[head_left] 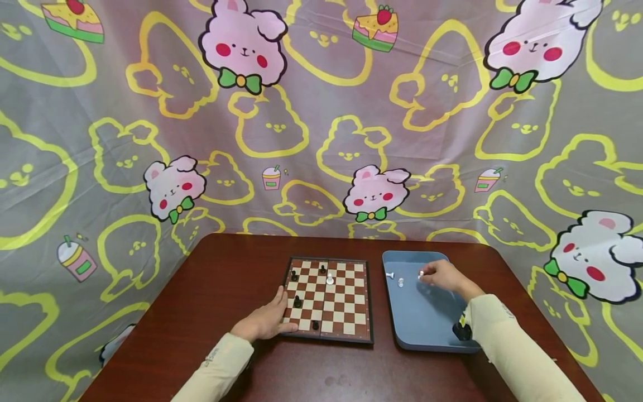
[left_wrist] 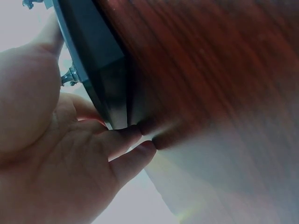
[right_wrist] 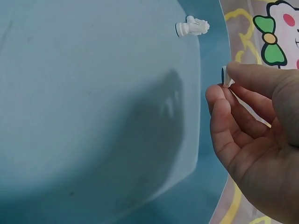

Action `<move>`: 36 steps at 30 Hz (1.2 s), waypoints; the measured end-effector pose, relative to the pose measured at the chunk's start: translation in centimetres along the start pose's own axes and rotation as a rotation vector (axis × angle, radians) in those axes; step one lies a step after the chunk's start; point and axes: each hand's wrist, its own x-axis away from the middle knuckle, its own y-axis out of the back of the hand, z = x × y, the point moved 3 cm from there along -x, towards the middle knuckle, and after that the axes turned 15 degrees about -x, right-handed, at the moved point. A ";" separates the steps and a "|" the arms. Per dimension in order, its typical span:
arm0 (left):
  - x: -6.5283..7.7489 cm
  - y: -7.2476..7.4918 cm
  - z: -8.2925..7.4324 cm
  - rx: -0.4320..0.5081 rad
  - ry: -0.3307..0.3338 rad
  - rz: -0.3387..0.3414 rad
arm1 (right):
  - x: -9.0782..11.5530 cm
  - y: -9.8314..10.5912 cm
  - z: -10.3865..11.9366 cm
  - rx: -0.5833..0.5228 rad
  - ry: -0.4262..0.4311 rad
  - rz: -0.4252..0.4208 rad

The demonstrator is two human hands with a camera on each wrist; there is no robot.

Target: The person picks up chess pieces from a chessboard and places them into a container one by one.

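My right hand (head_left: 444, 276) pinches a small white chess piece (right_wrist: 225, 76) between thumb and fingertips above the blue tray (head_left: 427, 335); most of the piece is hidden by the fingers. Two other white pieces are in the tray: one lying at its left side (head_left: 390, 275), another (head_left: 401, 282) nearer the hand. My left hand (head_left: 266, 318) rests at the near left corner of the chessboard (head_left: 346, 304), thumb over the near edge, fingers extended along the side. On the board stand a white piece (head_left: 329, 278) and several black pieces (head_left: 298, 301).
The brown wooden table (head_left: 201, 312) carries the board and the tray, with a narrow gap between them. A patterned curtain (head_left: 311, 167) of cartoon rabbits surrounds the table at the back and sides.
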 end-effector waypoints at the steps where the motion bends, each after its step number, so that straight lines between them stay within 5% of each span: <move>1: 0.0 0.0 0.0 0.001 0.002 0.000 | 0.0 0.0 -0.1 0.004 -0.004 -0.003; 18: 0.0 0.1 0.0 -0.021 -0.016 -0.004 | -0.7 -0.6 0.3 0.005 -0.026 0.004; 36: -0.1 0.2 0.0 -0.002 -0.010 0.005 | -1.9 -3.3 4.3 0.034 0.039 0.042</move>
